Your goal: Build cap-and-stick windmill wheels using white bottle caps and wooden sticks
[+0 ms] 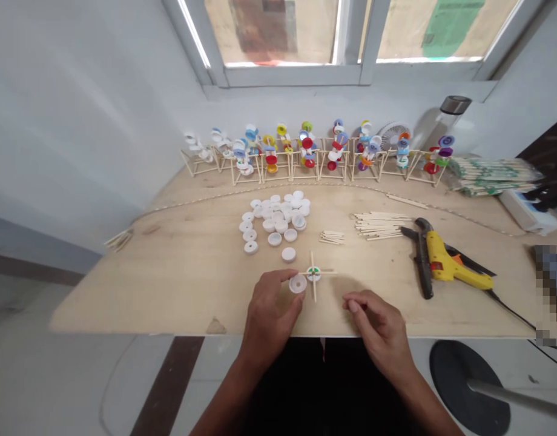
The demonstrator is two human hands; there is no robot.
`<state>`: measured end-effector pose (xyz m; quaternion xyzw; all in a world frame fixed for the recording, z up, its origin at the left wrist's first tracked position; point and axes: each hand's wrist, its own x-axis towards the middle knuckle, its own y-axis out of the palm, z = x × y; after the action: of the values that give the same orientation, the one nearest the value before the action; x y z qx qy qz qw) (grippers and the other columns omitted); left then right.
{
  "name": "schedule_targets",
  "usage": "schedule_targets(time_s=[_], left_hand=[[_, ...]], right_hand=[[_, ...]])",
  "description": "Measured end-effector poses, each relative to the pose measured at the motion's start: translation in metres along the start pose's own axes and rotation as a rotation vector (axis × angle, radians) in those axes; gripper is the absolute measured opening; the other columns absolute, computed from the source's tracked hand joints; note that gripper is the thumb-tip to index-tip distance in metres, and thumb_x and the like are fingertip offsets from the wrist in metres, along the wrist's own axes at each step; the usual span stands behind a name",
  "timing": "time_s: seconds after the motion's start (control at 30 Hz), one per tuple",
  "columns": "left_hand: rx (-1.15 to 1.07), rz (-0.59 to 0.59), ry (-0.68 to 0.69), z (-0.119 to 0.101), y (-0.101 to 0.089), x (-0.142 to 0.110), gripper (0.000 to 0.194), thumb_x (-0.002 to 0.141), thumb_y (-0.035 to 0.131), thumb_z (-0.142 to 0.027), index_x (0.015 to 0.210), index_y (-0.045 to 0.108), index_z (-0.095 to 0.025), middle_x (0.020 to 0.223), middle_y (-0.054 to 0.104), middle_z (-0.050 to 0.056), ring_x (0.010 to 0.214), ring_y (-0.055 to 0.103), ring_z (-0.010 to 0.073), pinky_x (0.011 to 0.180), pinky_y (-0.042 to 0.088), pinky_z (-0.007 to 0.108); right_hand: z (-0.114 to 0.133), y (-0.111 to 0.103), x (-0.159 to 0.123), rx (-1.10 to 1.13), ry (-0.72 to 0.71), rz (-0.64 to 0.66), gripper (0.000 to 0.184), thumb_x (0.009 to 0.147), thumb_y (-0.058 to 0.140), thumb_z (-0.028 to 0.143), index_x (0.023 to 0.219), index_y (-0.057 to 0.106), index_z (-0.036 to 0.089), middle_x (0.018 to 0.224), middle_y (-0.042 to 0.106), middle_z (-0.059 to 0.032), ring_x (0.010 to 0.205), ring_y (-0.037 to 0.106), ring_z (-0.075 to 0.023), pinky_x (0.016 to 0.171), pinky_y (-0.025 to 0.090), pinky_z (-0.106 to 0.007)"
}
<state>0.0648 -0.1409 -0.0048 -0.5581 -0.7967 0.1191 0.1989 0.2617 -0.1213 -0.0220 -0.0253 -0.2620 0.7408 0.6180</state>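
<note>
Between the thumb and forefinger of my left hand [272, 312] is a white bottle cap [298, 283], its round face turned up to me. The cap lies right beside a cross of thin wooden sticks [314, 290], by its left arm; whether they are joined I cannot tell. At the middle of the cross is a small round white and green hub [313, 274]. My right hand [378, 318] is off to the right near the table's front edge, thumb and fingertips pressed together. Anything in that pinch is too small or hidden to see.
White bottle caps [281, 212] are grouped behind the hands. Short sticks [332, 237] and longer sticks [381, 224] lie right of them. A yellow glue gun [455, 269] rests on the right, its cord trailing off. Stick-framed wheels with coloured caps [308, 145] line the back wall.
</note>
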Motion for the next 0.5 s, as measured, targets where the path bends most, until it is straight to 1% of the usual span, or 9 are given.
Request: schedule_targets(time_s=[0.1, 0.17, 0.27, 0.37, 0.5], left_hand=[[0.086, -0.025, 0.030, 0.004, -0.004, -0.003, 0.023, 0.073, 0.065, -0.026, 0.096, 0.063, -0.024, 0.098, 0.064, 0.006, 0.097, 0.056, 0.0265, 0.090, 0.039, 0.038], [0.202, -0.029, 0.072, 0.011, -0.009, -0.005, 0.022, 0.075, 0.063, -0.027, 0.097, 0.062, -0.024, 0.098, 0.064, 0.006, 0.098, 0.056, 0.0272, 0.089, 0.038, 0.039], [0.393, -0.003, 0.119, 0.024, -0.020, -0.004, 0.021, 0.077, 0.060, -0.030, 0.097, 0.061, -0.024, 0.098, 0.065, 0.007, 0.099, 0.054, 0.0288, 0.088, 0.037, 0.042], [0.547, 0.039, 0.133, 0.038, -0.029, 0.005, 0.023, 0.077, 0.057, -0.032, 0.098, 0.062, -0.023, 0.099, 0.064, 0.009, 0.099, 0.053, 0.0301, 0.087, 0.037, 0.043], [0.691, 0.073, 0.142, 0.051, -0.037, 0.018, 0.026, 0.080, 0.051, -0.032, 0.101, 0.063, -0.022, 0.100, 0.063, 0.011, 0.099, 0.053, 0.0309, 0.084, 0.038, 0.044]], right_hand=[[-0.004, -0.002, -0.001, 0.000, 0.021, -0.011, 0.014, 0.088, 0.052, 0.024, 0.089, 0.065, 0.020, 0.080, 0.068, -0.0038, 0.077, 0.064, -0.0169, 0.068, 0.050, -0.027], [-0.005, -0.003, 0.000, 0.000, 0.026, -0.010, 0.014, 0.088, 0.052, 0.024, 0.088, 0.066, 0.020, 0.080, 0.068, -0.0040, 0.077, 0.064, -0.0171, 0.068, 0.051, -0.027], [-0.007, -0.006, 0.004, -0.008, 0.013, -0.010, 0.015, 0.088, 0.051, 0.025, 0.089, 0.066, 0.020, 0.081, 0.068, -0.0045, 0.078, 0.064, -0.0180, 0.069, 0.051, -0.028], [-0.010, -0.012, 0.015, -0.053, -0.006, -0.023, 0.016, 0.089, 0.051, 0.025, 0.091, 0.066, 0.020, 0.084, 0.069, -0.0048, 0.081, 0.065, -0.0185, 0.072, 0.051, -0.028], [-0.016, -0.021, 0.037, -0.204, -0.041, -0.013, 0.016, 0.089, 0.050, 0.025, 0.092, 0.065, 0.019, 0.085, 0.069, -0.0051, 0.081, 0.063, -0.0188, 0.071, 0.049, -0.030]])
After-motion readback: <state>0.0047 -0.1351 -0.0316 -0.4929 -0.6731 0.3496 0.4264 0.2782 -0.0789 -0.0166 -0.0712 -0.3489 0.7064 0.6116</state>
